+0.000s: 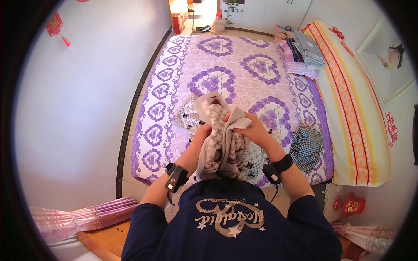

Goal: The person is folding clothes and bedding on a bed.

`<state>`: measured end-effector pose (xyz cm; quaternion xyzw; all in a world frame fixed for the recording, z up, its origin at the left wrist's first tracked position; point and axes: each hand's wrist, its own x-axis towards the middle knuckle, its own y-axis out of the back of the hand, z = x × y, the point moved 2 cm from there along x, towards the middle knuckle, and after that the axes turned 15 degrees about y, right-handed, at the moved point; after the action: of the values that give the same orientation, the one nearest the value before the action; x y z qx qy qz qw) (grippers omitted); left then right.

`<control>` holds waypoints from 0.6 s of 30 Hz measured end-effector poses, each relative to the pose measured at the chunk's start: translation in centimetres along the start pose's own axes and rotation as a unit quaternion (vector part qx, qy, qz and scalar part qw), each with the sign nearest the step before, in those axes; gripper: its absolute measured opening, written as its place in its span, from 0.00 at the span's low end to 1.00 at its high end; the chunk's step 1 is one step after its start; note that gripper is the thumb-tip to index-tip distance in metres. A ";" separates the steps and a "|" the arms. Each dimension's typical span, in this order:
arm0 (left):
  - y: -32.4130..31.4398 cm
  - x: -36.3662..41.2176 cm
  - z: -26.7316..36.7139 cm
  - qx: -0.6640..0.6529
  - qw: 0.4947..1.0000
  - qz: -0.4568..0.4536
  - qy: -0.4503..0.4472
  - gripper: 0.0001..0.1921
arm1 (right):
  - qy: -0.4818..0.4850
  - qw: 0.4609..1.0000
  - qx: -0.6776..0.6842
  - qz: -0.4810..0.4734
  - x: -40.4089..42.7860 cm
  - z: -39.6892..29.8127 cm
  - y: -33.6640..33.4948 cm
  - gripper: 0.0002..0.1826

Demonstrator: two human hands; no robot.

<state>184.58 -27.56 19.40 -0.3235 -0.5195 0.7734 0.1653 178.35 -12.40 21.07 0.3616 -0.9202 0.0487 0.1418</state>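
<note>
A pale patterned fleece garment (213, 137) with grey trim hangs bunched above the near part of the bed, close to my chest. My left hand (203, 133) grips its left side. Fingers of my right hand (253, 130) pinch the grey edge near the top, where a flap folds over. The garment hides some of my fingertips. Beneath and behind it, a white cloth with dark diamond shapes (186, 116) lies on the bed, partly covered. More diamond-patterned fabric (254, 160) shows below my right hand; whether it is the same piece I cannot tell.
The bed (222, 49) has a purple heart-print sheet. A blue checked cloth (307, 146) lies crumpled at its right. Folded clothes (308, 49) are stacked at the far right, beside a long yellow-and-orange covered headboard (346, 107). A wall (81, 98) runs along the left. Pink curtains (88, 215) hang near me.
</note>
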 end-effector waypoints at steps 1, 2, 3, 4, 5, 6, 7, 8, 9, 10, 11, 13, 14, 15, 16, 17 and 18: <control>0.3 0.4 0.3 -0.009 1.000 0.002 0.023 0.19 | -0.001 0.999 -0.033 0.021 -0.1 0.3 0.1 0.17; 0.6 0.5 0.8 0.005 0.999 0.029 -0.017 0.17 | -0.001 0.999 -0.032 0.016 -0.3 0.3 0.0 0.17; 0.5 0.6 1.0 0.004 0.999 0.030 -0.019 0.17 | 0.004 0.998 -0.052 0.023 -0.4 -0.2 -0.1 0.18; 0.5 0.7 1.3 0.058 0.995 0.051 -0.060 0.16 | 0.008 0.997 -0.073 0.031 -0.4 -0.5 -0.1 0.20; 0.4 0.6 1.6 0.112 0.986 0.071 -0.100 0.15 | 0.008 0.997 -0.072 0.029 -0.5 -0.2 -0.1 0.20; -0.2 0.4 1.5 0.101 0.990 0.056 -0.083 0.16 | 0.021 0.996 -0.082 0.029 -0.6 0.1 0.0 0.22; -0.2 0.3 1.4 0.100 0.990 0.056 -0.084 0.16 | 0.034 0.995 -0.092 0.030 -0.7 0.4 0.0 0.24; -0.1 0.3 1.3 0.120 0.987 0.069 -0.087 0.17 | 0.034 0.995 -0.092 0.029 -0.8 0.6 -0.1 0.24; -0.1 0.3 1.2 0.140 0.983 0.081 -0.091 0.18 | 0.066 0.990 -0.098 0.072 -0.8 0.2 -0.4 0.26; 0.0 0.3 1.0 0.139 0.983 0.081 -0.091 0.18 | 0.097 0.983 -0.103 0.115 -0.7 -0.1 -0.5 0.28; 0.1 0.3 0.9 0.172 0.975 0.091 -0.106 0.18 | 0.096 0.983 -0.103 0.114 -0.6 -0.4 -0.6 0.28; -0.1 0.3 0.8 0.205 0.966 0.101 -0.120 0.18 | 0.070 0.985 0.036 0.153 -0.1 -0.6 -0.3 0.31; -0.3 0.2 0.7 0.205 0.965 0.080 -0.141 0.19 | 0.070 0.985 0.036 0.153 0.1 -0.3 0.2 0.31; -0.5 0.0 0.6 0.205 0.963 0.059 -0.162 0.20 | 0.032 0.989 0.069 0.129 0.2 0.1 0.6 0.31; -0.1 0.0 0.4 0.205 0.964 0.060 -0.160 0.20 | -0.006 0.989 0.102 0.104 0.1 0.4 0.8 0.31; 0.8 0.1 0.3 0.242 0.957 0.078 -0.139 0.20 | -0.006 0.989 0.102 0.105 0.0 0.5 1.2 0.31; 1.2 0.2 0.1 0.278 0.948 0.097 -0.119 0.21 | -0.037 0.992 0.108 0.049 0.0 0.2 1.1 0.29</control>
<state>184.42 -28.00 18.25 -0.2189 -0.2662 0.9323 0.1101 177.53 -11.62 20.86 0.3304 -0.9310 0.1408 0.0648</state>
